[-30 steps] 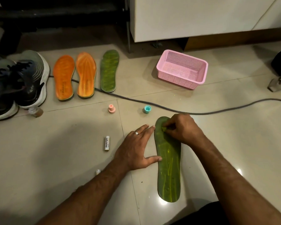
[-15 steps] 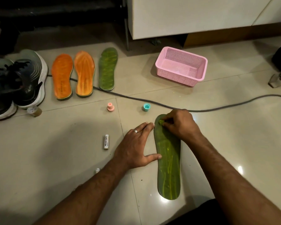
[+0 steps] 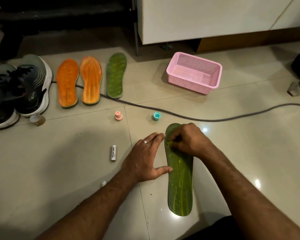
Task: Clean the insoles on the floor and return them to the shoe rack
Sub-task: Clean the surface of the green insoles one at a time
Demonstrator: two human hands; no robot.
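Tiled floor (image 3: 232, 153), head view looking down. Near green insole (image 3: 180, 181) lies flat on the floor, lengthwise away from the person, streaked with yellow-green.

Left hand (image 3: 145, 158) flat on the floor just beside the insole's left edge: fingers straight and together, ring on one finger, thumb tip touching the insole's edge. Holds nothing.

Right hand (image 3: 185, 141) over the far end of the insole, fingers curled, fingertips pinched on something small and yellow-green against the surface (too small to tell what it is).

Toward the far left of the floor, three more insoles in a row: two orange insoles (image 3: 79, 82) side by side, then a second green insole (image 3: 115, 75) to their right. A grey cable (image 3: 197, 118) runs under their near ends and across the floor to the right edge.

Dark sneakers (image 3: 24, 90) at the left edge. Pink basket (image 3: 194, 73) at the far side, right of the insoles. Pink cap (image 3: 118, 116) and teal cap (image 3: 157, 116) stand apart on the near side of the cable. White tube (image 3: 113, 152) lies left of the left hand
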